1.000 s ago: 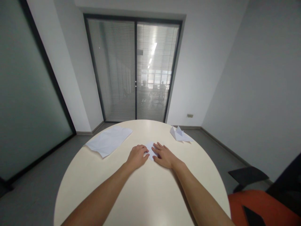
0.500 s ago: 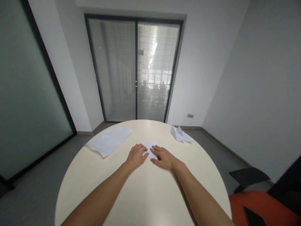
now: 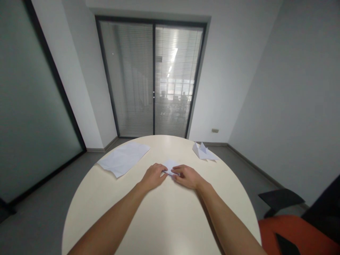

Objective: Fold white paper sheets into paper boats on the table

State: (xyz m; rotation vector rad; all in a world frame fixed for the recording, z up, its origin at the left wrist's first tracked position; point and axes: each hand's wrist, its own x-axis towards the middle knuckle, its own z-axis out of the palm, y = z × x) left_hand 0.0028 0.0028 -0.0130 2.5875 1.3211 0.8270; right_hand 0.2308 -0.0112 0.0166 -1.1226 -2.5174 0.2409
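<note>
A small folded piece of white paper lies on the table between my hands. My left hand grips its left edge, thumb below and fingers above. At the right edge, my right hand pinches the paper between thumb and curled fingers. The near edge of the paper looks slightly raised, and my fingers cover both of its sides. Beyond my right hand sits a folded paper shape with upright points. A larger creased white sheet lies flat beyond my left hand.
The round cream table stands before me, its far edge near a glazed door with blinds. To the right of the table is an orange chair with a black armrest.
My right hand has shifted slightly right, its flat fingers now curled round the paper's edge. More of the paper's far part shows, and its near edge has lifted. My left hand has barely moved.
</note>
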